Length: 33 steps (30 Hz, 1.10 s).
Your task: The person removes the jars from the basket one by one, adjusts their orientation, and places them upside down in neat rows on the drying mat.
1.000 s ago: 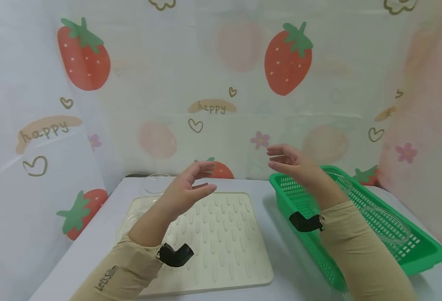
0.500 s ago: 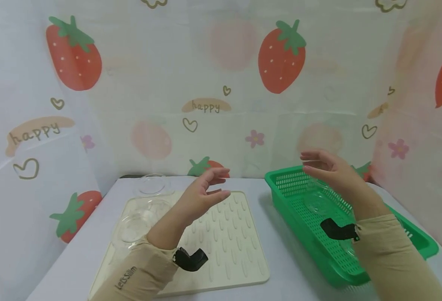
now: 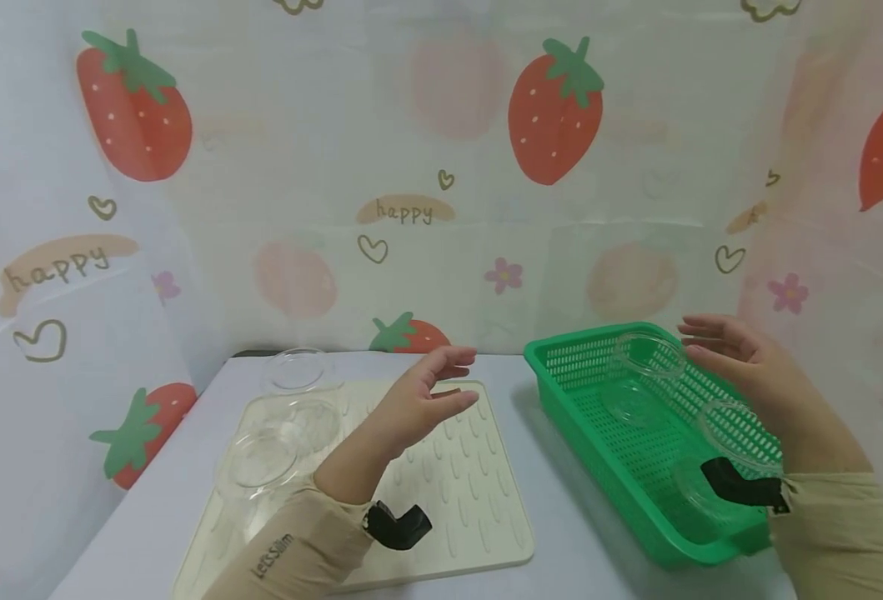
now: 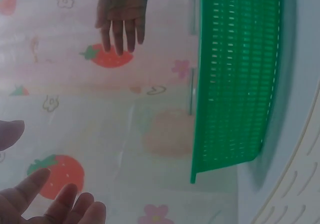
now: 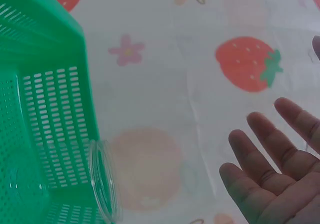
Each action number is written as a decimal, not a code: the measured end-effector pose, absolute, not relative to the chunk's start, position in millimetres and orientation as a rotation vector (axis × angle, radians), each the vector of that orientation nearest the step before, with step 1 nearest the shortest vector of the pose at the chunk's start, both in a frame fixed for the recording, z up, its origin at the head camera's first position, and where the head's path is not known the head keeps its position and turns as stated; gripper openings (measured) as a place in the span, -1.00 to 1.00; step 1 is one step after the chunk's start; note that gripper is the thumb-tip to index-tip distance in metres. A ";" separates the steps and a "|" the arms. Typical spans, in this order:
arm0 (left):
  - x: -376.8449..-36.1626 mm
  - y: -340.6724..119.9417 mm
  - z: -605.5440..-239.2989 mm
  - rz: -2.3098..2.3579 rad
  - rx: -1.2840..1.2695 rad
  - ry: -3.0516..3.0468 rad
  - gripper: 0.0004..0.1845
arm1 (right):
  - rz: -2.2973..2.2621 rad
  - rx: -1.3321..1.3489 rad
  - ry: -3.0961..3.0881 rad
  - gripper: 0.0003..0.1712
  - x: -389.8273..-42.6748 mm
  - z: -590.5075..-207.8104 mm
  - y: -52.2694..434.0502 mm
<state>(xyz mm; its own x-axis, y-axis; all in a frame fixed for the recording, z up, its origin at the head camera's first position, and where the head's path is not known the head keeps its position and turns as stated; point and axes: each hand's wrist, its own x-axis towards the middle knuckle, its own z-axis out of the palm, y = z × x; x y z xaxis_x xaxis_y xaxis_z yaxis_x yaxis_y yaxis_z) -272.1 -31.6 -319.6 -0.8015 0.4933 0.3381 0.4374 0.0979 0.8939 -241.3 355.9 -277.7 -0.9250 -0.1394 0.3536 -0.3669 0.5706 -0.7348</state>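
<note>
My left hand (image 3: 424, 400) hovers over the cream ridged mat (image 3: 479, 475), its fingers loosely bent with nothing in them. Over the right side of the green basket (image 3: 599, 442) hangs my right hand (image 3: 745, 362), likewise holding nothing, its fingers relaxed in the right wrist view. Two clear round bowls stand inside the basket: a far bowl (image 3: 647, 356) beside my right fingertips, and a nearer bowl (image 3: 734, 429) partly hidden by the right wrist. Left of my left hand, more clear round bowls (image 3: 264, 458) stand on and behind the mat, partly overlapping in view.
A white table (image 3: 512, 425) carries both mat and basket, with a strip of bare tabletop between them. Strawberry-printed curtain (image 3: 411, 275) closes off the back and both sides. A black wrist mount (image 3: 396, 525) sticks out from each sleeve.
My right hand has moved right and slightly down, uncovering the far bowl in the basket. The left hand has shifted a little right and down. The view has turned slightly.
</note>
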 end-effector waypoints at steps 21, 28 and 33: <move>-267.2 -9.9 -326.0 1.747 0.978 2.272 -0.49 | 1.334 0.060 -2.575 -0.57 -225.2 -321.1 435.2; -255.2 -12.6 -312.9 1.739 0.974 2.279 -0.50 | 1.318 0.067 -2.674 -0.68 -224.0 -324.0 442.9; -265.8 -12.3 -324.8 1.730 0.958 2.285 -0.49 | 1.296 0.051 -2.725 -0.66 -223.9 -325.6 446.6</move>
